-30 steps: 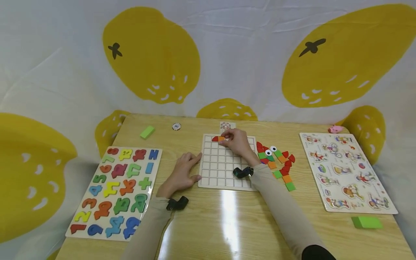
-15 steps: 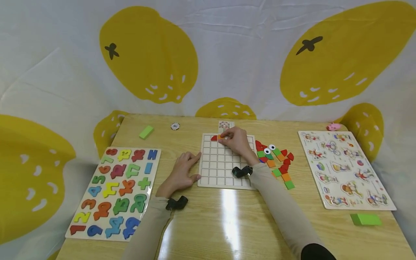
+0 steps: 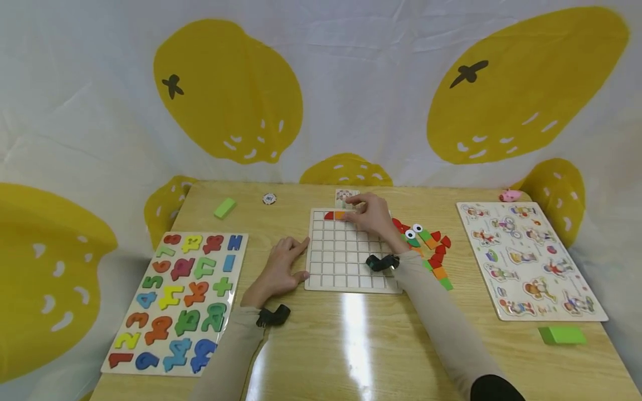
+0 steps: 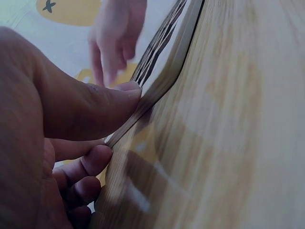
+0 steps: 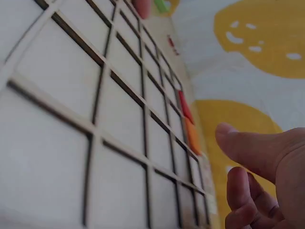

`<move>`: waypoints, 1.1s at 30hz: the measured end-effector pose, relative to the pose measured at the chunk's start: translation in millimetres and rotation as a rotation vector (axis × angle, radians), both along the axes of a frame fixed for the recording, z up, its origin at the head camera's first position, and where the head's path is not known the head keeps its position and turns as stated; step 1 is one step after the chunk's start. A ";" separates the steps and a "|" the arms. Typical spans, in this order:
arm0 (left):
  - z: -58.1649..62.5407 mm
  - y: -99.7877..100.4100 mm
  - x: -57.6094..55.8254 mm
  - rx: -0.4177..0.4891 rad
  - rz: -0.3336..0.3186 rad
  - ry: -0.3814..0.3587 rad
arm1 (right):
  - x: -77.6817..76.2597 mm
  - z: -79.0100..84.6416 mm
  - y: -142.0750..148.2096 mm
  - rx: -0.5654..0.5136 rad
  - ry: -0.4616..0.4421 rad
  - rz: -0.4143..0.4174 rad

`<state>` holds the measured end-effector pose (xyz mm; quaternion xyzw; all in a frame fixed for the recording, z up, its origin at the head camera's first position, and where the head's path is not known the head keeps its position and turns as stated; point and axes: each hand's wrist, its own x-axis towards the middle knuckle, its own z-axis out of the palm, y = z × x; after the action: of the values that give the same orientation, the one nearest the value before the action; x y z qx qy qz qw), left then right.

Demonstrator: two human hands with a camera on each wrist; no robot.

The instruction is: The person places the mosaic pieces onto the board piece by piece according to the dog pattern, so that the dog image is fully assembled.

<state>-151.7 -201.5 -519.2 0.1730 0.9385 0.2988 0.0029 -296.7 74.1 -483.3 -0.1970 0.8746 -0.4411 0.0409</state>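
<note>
A pale wooden grid board (image 3: 340,256) lies on the table in the head view. In its top row sit a red curved-edged piece (image 3: 329,215) and, touching its right side, an orange square tile (image 5: 192,136). My right hand (image 3: 373,214) hovers over the top right of the board, thumb and fingers apart and nothing between them. With spread thumb and index finger, my left hand (image 3: 280,267) rests against the board's left edge. The left wrist view has that thumb (image 4: 112,107) at the board's edge. A small picture card (image 3: 345,195) lies behind the board, partly covered by my right hand.
Right of the board lie loose red, green and orange tiles (image 3: 438,259) and two eye pieces (image 3: 417,228), partly behind my right forearm. A number puzzle (image 3: 175,301) stands left, a picture puzzle (image 3: 531,262) right. Green blocks (image 3: 562,335), a round chip (image 3: 269,199) and a pink pig (image 3: 510,195) lie farther out.
My right hand has let go of the orange tile, which now lies in the top row beside the red piece, and has moved slightly right with its fingers parted. The left hand stays put.
</note>
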 end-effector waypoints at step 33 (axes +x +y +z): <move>-2.3 -0.1 1.3 0.035 -0.001 0.015 | 0.3 5.5 33.8 -0.057 -0.082 -0.100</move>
<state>-150.4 -201.6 -521.5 0.1759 0.9330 0.3137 -0.0069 -296.5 107.9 -477.8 -0.1360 0.8681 -0.4749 0.0492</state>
